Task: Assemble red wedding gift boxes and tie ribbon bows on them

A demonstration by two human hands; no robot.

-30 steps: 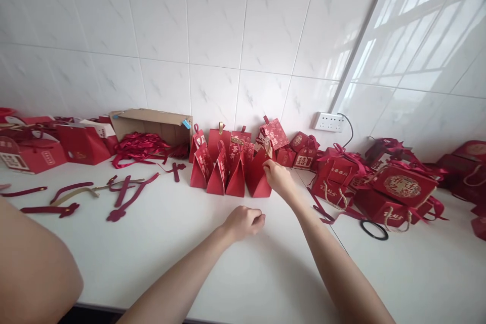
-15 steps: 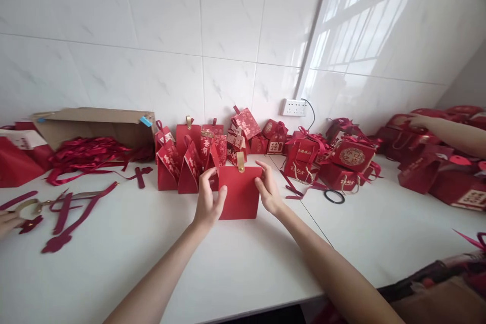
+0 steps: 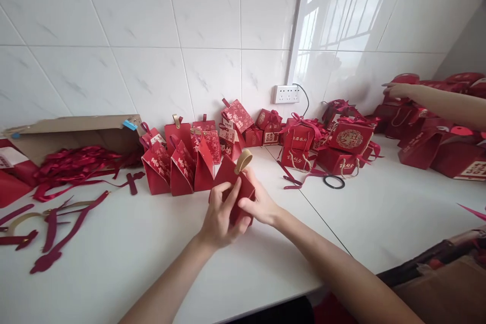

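A red paper gift box [image 3: 227, 169] stands on the white table, turned so that one of its edges faces me. A gold strap loop [image 3: 243, 161] rises from its top. My left hand [image 3: 221, 212] is wrapped over the near left side, fingers against the front. On the right side, my right hand [image 3: 261, 202] grips the box, its thumb on the near face and other fingers partly hidden behind. Just left of the box, several red gift boxes [image 3: 183, 168] with ribbon or strap loops stand in rows.
Maroon and gold straps [image 3: 56, 233] lie loose at the left. Behind them, a cardboard box [image 3: 76, 125] holds red ribbons [image 3: 83, 162]. To the right are stacked red boxes [image 3: 348, 137], a black ring [image 3: 334, 181] and another person's arm [image 3: 436, 100]. A socket strip [image 3: 286, 94] is on the wall.
The gift box has turned from its flat face to an edge, and my hands have closed in around it. Another person's hand at the far left has left the view.
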